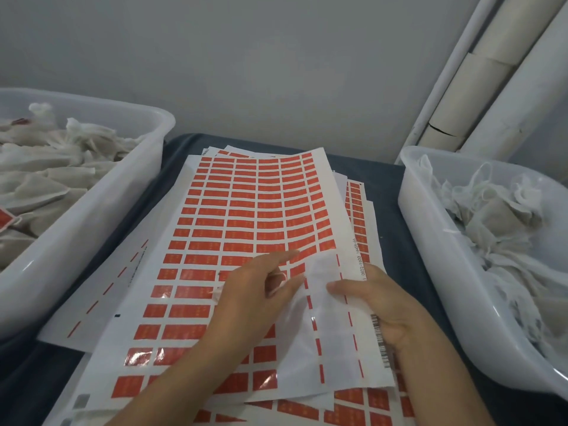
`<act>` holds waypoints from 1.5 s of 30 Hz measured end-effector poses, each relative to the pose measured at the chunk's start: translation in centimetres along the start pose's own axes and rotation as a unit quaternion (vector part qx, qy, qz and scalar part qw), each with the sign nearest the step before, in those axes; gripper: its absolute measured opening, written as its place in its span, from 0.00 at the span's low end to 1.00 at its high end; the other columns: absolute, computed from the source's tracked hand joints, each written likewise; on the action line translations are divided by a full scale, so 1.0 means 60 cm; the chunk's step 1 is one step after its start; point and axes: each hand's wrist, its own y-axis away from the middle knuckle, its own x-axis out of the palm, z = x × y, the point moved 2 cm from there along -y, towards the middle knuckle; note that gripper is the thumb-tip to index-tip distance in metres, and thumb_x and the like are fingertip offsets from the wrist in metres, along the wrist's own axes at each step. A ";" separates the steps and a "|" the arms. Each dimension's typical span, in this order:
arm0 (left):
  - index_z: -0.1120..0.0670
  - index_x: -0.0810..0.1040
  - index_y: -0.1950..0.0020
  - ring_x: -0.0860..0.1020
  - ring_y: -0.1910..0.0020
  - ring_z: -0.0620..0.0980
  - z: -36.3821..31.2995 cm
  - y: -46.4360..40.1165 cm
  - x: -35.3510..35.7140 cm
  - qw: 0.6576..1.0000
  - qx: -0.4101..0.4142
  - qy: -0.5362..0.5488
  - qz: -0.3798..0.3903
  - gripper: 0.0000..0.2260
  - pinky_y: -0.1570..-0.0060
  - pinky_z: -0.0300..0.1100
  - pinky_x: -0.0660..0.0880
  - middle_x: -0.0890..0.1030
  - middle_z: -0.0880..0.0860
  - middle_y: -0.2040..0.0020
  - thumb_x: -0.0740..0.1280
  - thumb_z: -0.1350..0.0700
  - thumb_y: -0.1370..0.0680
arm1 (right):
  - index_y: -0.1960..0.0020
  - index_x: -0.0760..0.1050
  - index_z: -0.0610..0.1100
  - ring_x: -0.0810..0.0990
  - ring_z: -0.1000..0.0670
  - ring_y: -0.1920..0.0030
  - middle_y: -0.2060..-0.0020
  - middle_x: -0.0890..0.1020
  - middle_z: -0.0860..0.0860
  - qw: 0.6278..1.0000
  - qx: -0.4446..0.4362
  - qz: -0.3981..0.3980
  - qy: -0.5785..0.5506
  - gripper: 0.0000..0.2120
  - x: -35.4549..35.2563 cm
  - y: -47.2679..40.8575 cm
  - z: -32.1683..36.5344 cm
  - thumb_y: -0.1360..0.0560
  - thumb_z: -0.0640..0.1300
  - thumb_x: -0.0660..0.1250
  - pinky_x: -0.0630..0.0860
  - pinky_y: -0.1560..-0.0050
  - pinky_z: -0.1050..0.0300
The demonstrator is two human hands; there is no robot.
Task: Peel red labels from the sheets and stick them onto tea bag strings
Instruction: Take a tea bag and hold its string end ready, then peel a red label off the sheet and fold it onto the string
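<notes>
Both hands (pixel 258 290) (pixel 381 305) rest on the top red-label sheet (pixel 246 210).
</notes>
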 end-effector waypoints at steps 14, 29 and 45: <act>0.49 0.80 0.46 0.73 0.62 0.38 -0.002 -0.001 -0.006 0.998 0.034 -0.033 -0.052 0.11 0.58 0.18 0.66 0.70 0.33 0.61 0.69 0.50 0.28 | 0.48 0.71 0.56 0.83 0.48 0.58 0.57 0.83 0.54 0.998 -0.043 -0.018 0.032 0.11 0.024 0.013 0.004 0.27 0.47 0.69 0.78 0.64 0.58; 0.55 0.84 0.50 0.70 0.67 0.33 -0.013 0.002 -0.015 0.988 0.139 -0.071 -0.018 0.12 0.63 0.23 0.67 0.74 0.39 0.59 0.74 0.63 0.33 | 0.49 0.68 0.59 0.79 0.51 0.51 0.51 0.78 0.60 0.992 -0.087 -0.034 0.091 0.26 0.044 0.019 0.013 0.45 0.61 0.69 0.76 0.54 0.60; 0.57 0.83 0.50 0.72 0.67 0.37 -0.015 0.006 -0.017 0.985 0.157 -0.072 -0.020 0.10 0.65 0.22 0.70 0.80 0.46 0.60 0.70 0.57 0.30 | 0.46 0.69 0.58 0.81 0.49 0.54 0.52 0.81 0.57 0.995 -0.076 -0.046 0.048 0.28 0.047 0.013 0.003 0.44 0.60 0.70 0.80 0.57 0.57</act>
